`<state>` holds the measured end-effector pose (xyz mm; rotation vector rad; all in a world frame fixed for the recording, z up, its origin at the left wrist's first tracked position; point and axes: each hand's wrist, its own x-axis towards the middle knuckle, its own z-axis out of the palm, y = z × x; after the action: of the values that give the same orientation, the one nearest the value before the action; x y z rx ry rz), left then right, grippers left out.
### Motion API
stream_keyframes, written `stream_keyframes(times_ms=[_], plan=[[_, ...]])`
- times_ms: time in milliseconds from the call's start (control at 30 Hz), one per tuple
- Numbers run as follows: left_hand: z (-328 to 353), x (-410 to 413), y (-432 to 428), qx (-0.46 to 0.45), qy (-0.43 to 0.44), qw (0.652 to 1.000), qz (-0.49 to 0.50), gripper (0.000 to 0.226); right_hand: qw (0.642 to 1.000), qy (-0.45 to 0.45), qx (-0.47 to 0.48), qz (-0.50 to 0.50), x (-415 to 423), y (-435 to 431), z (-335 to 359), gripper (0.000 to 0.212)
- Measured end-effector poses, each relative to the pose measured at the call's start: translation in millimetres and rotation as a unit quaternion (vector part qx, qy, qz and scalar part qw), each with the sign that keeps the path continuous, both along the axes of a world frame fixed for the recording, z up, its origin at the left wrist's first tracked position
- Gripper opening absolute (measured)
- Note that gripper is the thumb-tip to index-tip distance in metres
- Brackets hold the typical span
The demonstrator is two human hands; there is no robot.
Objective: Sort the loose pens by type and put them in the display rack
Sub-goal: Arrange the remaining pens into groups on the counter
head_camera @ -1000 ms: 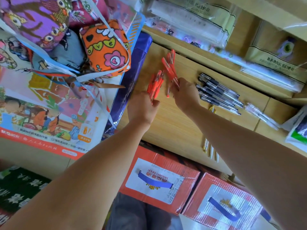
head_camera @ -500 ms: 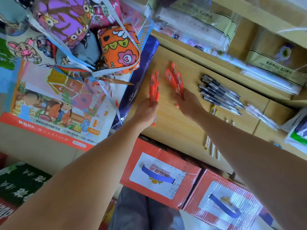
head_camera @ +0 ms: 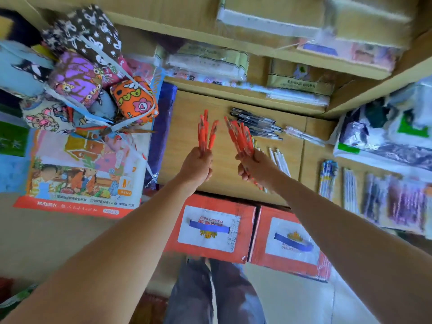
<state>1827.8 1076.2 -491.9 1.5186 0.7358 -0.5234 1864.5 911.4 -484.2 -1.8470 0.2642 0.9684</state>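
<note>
Pens of orange plastic (head_camera: 205, 132) in a small fan, sticking up and away out of the left hand (head_camera: 197, 163), raised above the pale wooden shelf top (head_camera: 184, 136). Left hand closed in a fist round their lower ends, fingers curled tight. Alongside, a thicker bunch of orange pens (head_camera: 240, 136) gripped likewise in the right hand (head_camera: 253, 168), leaning leftward, a few ends poking out below the fist. Hands side by side, near but apart; no contact between the two bunches.

Just beyond the right-hand bunch, flat on the shelf top: row of black-and-clear pens (head_camera: 254, 123) lying side by side. Further right, a slim clear-wrapped pack (head_camera: 304, 135). Beside the right wrist, several white pens (head_camera: 279, 159) flat on the wood, partly hidden by the hand.

Below the shelf edge, two red cardboard boxes (head_camera: 210, 228) with white labels and blue strap handles, both closed, contents unseen. Behind, a shelf compartment stacked with plastic-wrapped flat packs (head_camera: 210, 61), blurred. To the right, wrapped pen packs (head_camera: 374, 197) in a row, too blurred for detail. To the left, a bundle of patterned fabric pouches (head_camera: 93, 85) tied with pale ribbon, resting on a large illustrated plastic-wrapped pack (head_camera: 81, 169).
</note>
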Motion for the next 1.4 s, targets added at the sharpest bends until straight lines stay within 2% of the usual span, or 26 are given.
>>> stream_keyframes(times_ms=[167, 267, 467, 567, 667, 733, 900, 1000, 1067, 1200, 1300, 1400], plan=[[57.6, -16.0, -48.6, -0.008, -0.048, 0.997, -0.062, 0.022, 0.993, -0.05, 0.008, -0.106, -48.2, -52.4, 57.1, 0.022], [90.7, -23.9, -86.2, 0.007, -0.08, 0.992, -0.102, 0.021, 0.983, -0.069, 0.028, -0.165, -79.5, -91.5, 98.5, 0.018], [156.3, -32.0, -186.7, 0.067, -0.138, 0.965, -0.211, 0.016, 0.98, -0.065, 0.05, -0.18, -145.7, -191.9, 165.0, 0.016], [187.3, -45.6, -255.5, 0.05, -0.154, 0.959, -0.234, 0.009, 0.973, -0.073, 0.035, -0.214, -182.1, -249.0, 193.3, 0.022], [208.1, -69.0, -329.7, 0.036, -0.16, 0.953, -0.255, 0.005, 0.972, -0.082, 0.027, -0.22, -220.4, -312.5, 211.5, 0.018], [221.8, -89.7, -383.8, 0.018, -0.176, 0.946, -0.272, 0.009, 0.972, -0.078, 0.021, -0.22, -245.8, -356.1, 222.6, 0.018], [261.1, -152.0, -519.9, -0.026, -0.159, 0.934, -0.32, 0.007, 0.98, -0.05, -0.027, -0.192, -305.2, -466.9, 256.8, 0.033], [269.2, -175.9, -586.0, -0.05, -0.152, 0.919, -0.36, 0.015, 0.982, -0.007, -0.04, -0.183, -334.4, -529.7, 263.8, 0.041], [273.0, -186.8, -623.3, -0.042, -0.142, 0.901, -0.409, 0.034, 0.977, 0.017, -0.034, -0.21, -350.6, -566.2, 264.0, 0.043], [280.8, -197.2, -688.8, -0.02, -0.159, 0.87, -0.467, 0.021, 0.958, 0.019, 0.014, -0.286, -372.3, -627.6, 262.3, 0.039], [274.9, -193.4, -735.8, -0.019, -0.16, 0.837, -0.523, 0.028, 0.955, 0.021, 0.016, -0.297, -376.7, -670.5, 265.8, 0.058], [269.6, -179.0, -786.2, -0.035, -0.151, 0.831, -0.534, 0.033, 0.953, 0.022, -0.001, -0.301, -367.3, -715.5, 268.8, 0.066]])
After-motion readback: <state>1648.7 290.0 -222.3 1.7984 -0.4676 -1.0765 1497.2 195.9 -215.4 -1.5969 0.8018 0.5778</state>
